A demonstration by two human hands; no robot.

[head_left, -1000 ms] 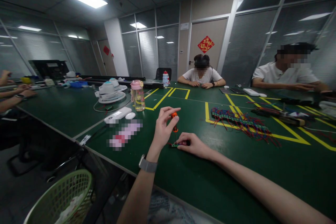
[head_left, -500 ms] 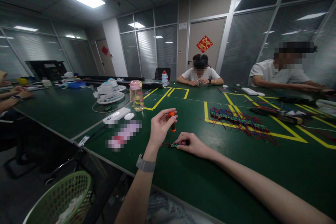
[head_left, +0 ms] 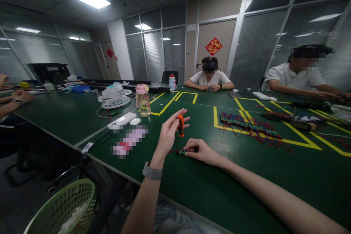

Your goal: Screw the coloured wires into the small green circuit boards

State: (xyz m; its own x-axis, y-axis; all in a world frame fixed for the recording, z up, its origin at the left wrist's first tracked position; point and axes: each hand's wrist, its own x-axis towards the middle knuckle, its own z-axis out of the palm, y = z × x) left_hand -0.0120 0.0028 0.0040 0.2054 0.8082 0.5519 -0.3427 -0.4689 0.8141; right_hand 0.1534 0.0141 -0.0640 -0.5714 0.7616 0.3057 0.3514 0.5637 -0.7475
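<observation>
Here at the circuit board (head_left: 181, 152), lying flat on the green table (head_left: 233, 182), both hands are meeting over one small spot! The left hand (head_left: 170, 131) is poised above and just left of the board, its forearm rising steeply toward it from the near side and wearing a grey-banded watch (head_left: 152, 172) at the wrist. The palm is facing right, the fingers are stretching upward and fanning apart, and the thumb is pressing along the handle of an orange-and-black screwdriver (head_left: 181, 128). That is looking like a light grip, thumb and fingers closing only on the handle while the outer fingers are sticking out free. The screwdriver is standing nearly upright over the board, its thin shaft pointing straight down and its tip reaching the board; whether it is sitting in a screw is too small to tell.

Meanwhile the right hand (head_left: 201, 151) is lying low at the board's right end, forearm slanting in from the near right, knuckles bending, thumb and forefinger pinching that end closely. A red wire (head_left: 172, 150) is trailing off the board's left end. Beyond the board to the right, a row of wired boards (head_left: 248, 124) is lying across yellow tape (head_left: 216, 117); beyond it to the left, a pink-lidded bottle (head_left: 143, 102) is standing upright. Past the board, on the far side, a co-worker in a white shirt (head_left: 224, 78) is leaning over the table.
</observation>
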